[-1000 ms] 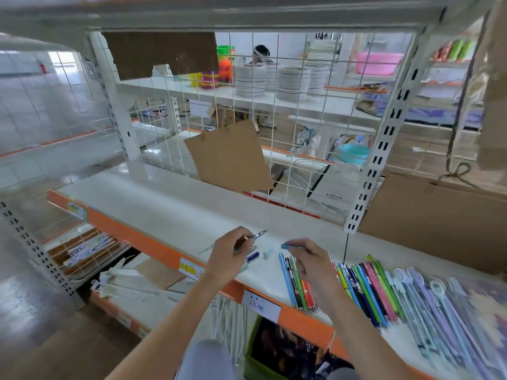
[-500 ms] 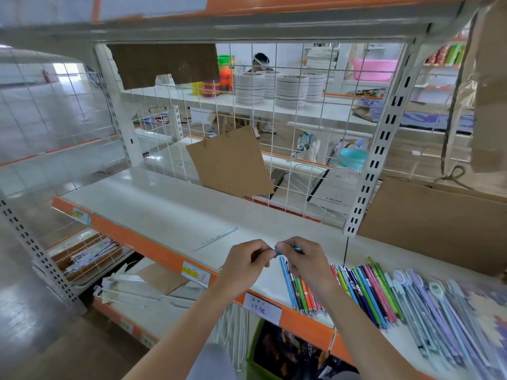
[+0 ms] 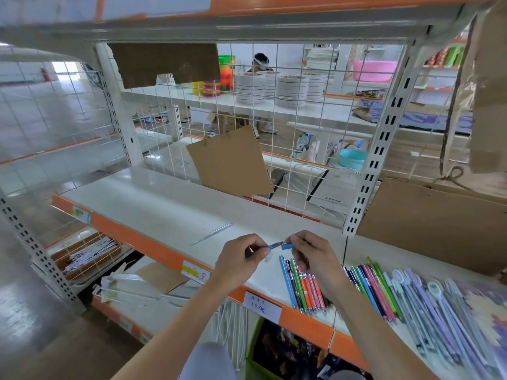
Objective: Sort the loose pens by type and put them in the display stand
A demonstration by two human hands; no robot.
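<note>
My left hand [image 3: 241, 256] pinches a blue pen [image 3: 274, 245] with a metal tip, held just above the white shelf [image 3: 153, 207]. My right hand [image 3: 312, 252] pinches a small blue cap [image 3: 287, 246] at the pen's tip end, almost touching it. Below my right hand lies a row of blue, green and orange pens [image 3: 304, 286]. Further right are green, pink and blue pens [image 3: 375, 289], then pale lilac and mint pens [image 3: 433, 311]. A thin clear refill [image 3: 212, 233] lies alone on the shelf to the left.
A wire grid [image 3: 301, 149] backs the shelf, with a cardboard piece [image 3: 230, 163] leaning on it. A brown cardboard box [image 3: 433, 223] stands at the right rear. The orange shelf edge [image 3: 164, 259] carries price labels. A lower shelf holds a wire basket [image 3: 85, 256].
My hands came together over the shelf, then rose a little. The left hand's pen and the right hand's blue cap now meet tip to tip. The camera has moved closer.
</note>
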